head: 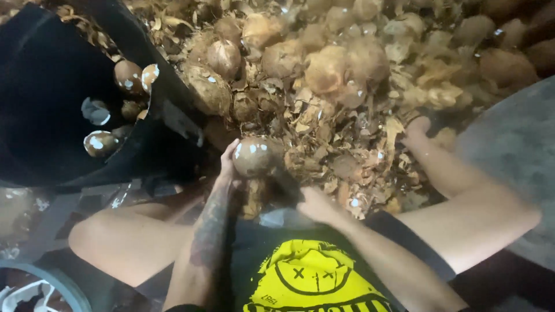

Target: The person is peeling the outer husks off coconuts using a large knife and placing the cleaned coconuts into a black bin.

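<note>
My left hand [229, 166] cups a round brown coconut [253, 156] with white patches where its skin is chipped, and holds it just above my lap. My right hand [315, 205] is closed around a dark tool [287, 184] whose end points up toward the underside of the coconut. Blur hides the tool's exact shape. Both hands are close together in front of my yellow and black shirt.
A black tub [153, 156] at the left holds several partly peeled coconuts [128, 75]. A big heap of husked coconuts [326, 66] and dry husk scraps [324, 138] fills the ground ahead. My bare right leg [457, 190] stretches into the scraps. A grey surface [514, 144] lies at the right.
</note>
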